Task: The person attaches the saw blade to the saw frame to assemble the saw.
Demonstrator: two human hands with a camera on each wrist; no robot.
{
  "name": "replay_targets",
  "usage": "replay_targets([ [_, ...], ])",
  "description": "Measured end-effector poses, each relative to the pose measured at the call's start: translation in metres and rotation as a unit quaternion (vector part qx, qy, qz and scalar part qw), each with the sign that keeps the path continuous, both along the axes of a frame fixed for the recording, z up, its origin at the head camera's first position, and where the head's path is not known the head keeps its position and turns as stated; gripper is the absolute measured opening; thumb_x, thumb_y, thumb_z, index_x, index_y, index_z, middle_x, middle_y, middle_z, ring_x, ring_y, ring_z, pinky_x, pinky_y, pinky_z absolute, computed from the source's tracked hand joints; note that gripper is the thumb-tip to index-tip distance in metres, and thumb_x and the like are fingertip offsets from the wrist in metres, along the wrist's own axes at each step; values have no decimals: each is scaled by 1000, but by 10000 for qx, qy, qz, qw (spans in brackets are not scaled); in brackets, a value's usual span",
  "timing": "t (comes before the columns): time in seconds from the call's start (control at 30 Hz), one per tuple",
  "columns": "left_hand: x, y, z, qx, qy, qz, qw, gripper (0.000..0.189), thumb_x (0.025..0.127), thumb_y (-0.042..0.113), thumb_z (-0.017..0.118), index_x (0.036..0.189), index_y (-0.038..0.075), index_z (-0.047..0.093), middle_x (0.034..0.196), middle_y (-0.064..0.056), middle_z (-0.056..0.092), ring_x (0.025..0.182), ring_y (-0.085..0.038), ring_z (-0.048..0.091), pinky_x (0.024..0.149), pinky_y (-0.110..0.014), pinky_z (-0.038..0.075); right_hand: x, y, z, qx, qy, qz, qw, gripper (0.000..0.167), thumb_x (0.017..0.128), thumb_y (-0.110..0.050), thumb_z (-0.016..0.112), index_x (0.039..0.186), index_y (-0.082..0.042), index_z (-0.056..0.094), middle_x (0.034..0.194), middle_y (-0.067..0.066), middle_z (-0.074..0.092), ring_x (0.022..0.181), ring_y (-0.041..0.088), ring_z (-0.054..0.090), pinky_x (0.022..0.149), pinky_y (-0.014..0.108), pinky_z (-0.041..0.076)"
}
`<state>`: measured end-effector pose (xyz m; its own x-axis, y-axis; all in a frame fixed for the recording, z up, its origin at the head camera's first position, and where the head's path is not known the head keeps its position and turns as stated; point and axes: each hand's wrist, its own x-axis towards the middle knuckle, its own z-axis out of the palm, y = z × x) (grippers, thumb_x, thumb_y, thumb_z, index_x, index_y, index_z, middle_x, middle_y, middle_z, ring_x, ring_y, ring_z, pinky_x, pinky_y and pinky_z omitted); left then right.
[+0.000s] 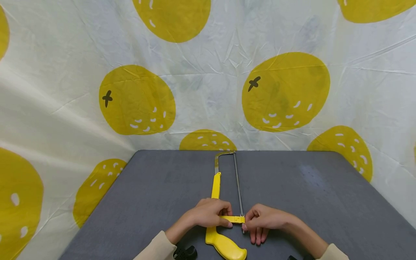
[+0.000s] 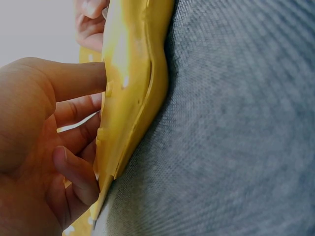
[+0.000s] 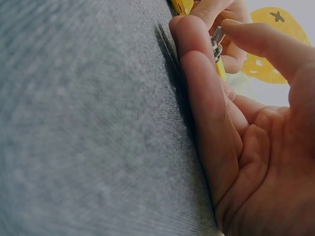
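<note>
A hacksaw with a yellow frame [image 1: 216,187] lies on the grey table, its thin blade [image 1: 238,184] on the right side. The yellow handle [image 1: 227,247] points toward me. My left hand [image 1: 208,213] grips the frame just above the handle, thumb and fingers around the yellow crossbar area. In the left wrist view its thumb [image 2: 81,81] presses the yellow body. At the blade's near end, my right hand [image 1: 266,218] pinches the small metal wing nut [image 3: 217,42] between thumb and finger. Its other fingers are bent down by the table surface.
The grey table [image 1: 169,180] reaches back to a white cloth [image 1: 208,97] printed with large yellow fruit, which also hangs along both sides. Dark wrist devices [image 1: 186,252] show at the bottom beside the beige sleeves [image 1: 157,249].
</note>
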<state>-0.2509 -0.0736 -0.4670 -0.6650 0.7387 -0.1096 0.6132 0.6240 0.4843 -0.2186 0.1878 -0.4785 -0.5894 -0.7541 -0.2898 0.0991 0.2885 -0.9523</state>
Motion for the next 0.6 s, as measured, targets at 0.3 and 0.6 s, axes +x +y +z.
replay_targets([
  [0.3,2,0,3,-50,37,47,10000,14,92,43,77,94,33,67,77,20,60,62,0,53,61,-21,39,-1,2,0,-95,-124,133,9998,35,98,-16,61,108,17,65,73,-1,75,59,2,71,53,20,55],
  [0.6,2,0,3,-48,80,36,9999,15,91,43,78,94,33,67,76,20,60,62,1,52,61,-22,39,-1,3,1,-128,-98,211,9996,33,97,-13,60,108,19,63,75,-1,75,62,2,71,54,21,56],
])
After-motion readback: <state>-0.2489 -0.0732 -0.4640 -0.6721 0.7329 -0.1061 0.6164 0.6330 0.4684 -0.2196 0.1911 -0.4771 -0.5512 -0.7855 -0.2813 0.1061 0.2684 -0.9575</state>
